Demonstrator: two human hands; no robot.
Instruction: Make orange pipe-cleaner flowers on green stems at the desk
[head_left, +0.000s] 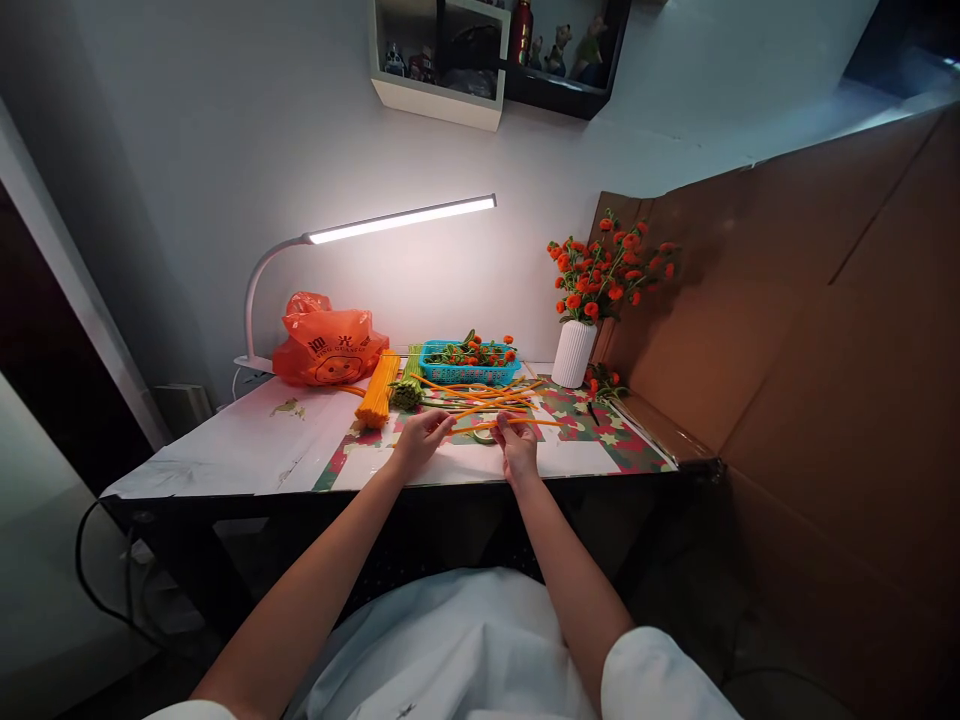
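Note:
My left hand (421,442) is closed, its fingertips pinching orange pipe cleaners near the table's front edge. My right hand (517,450) is closed on an orange pipe cleaner (544,422), whose free end sticks out to the right. Between the two hands the strand runs roughly level. Behind them lie several loose orange pipe cleaners (480,388). A thick orange bundle (380,388) and a green bundle (409,388) stand to the left. Partly hidden between my hands is a small ring-shaped item (482,437), too unclear to name.
Toward the back, a blue basket (471,376) holds orange flowers with green leaves. A white ribbed vase (573,355) bears more orange flowers (600,270). An orange plastic bag (330,345) sits under a lit lamp (405,218). Tall cardboard (817,330) borders the right side.

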